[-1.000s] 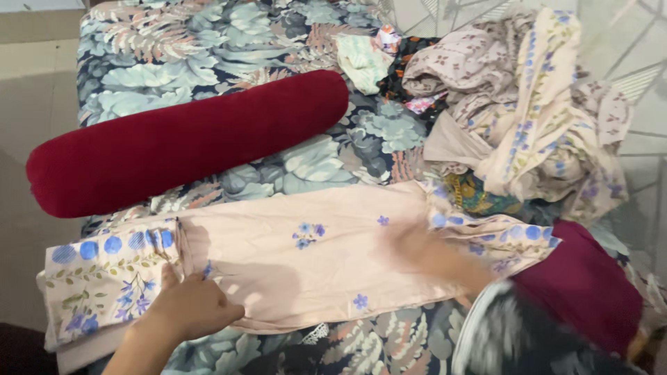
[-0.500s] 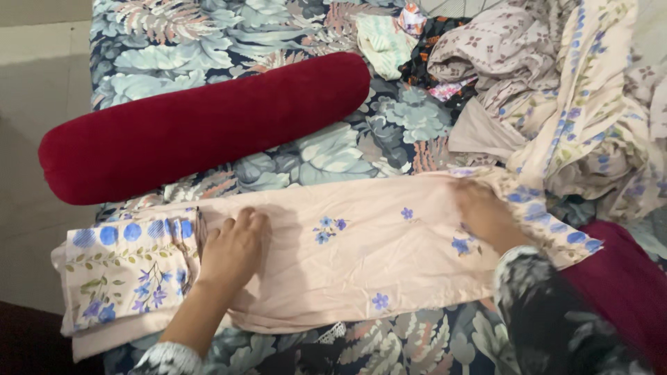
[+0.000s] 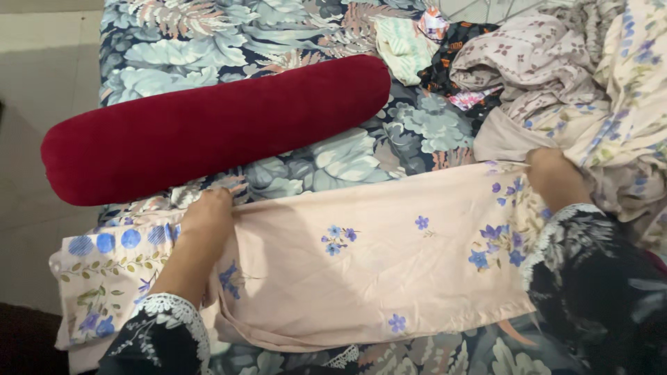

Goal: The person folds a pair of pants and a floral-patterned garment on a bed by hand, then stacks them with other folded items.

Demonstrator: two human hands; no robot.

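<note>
Head view: across the lower frame a peach floral garment (image 3: 361, 257) lies flat on the bed, left hand (image 3: 207, 217) and right hand (image 3: 554, 175) each pinching its far edge, which may slip and wrinkle if pulled unevenly.

A long dark red bolster (image 3: 215, 128) lies slanted across a bed sheet (image 3: 208, 42) printed with large grey-blue leaves and flowers on a dark ground. At the upper right sits a crumpled heap of clothes (image 3: 556, 83): pale mauve cloth with small dark sprigs, and cream cloth with blue flowers. Just left of the heap lie a small pale green striped piece (image 3: 403, 48) and a black piece with orange marks (image 3: 458, 52). Pale floor tiles (image 3: 42, 76) show along the left edge.
</note>
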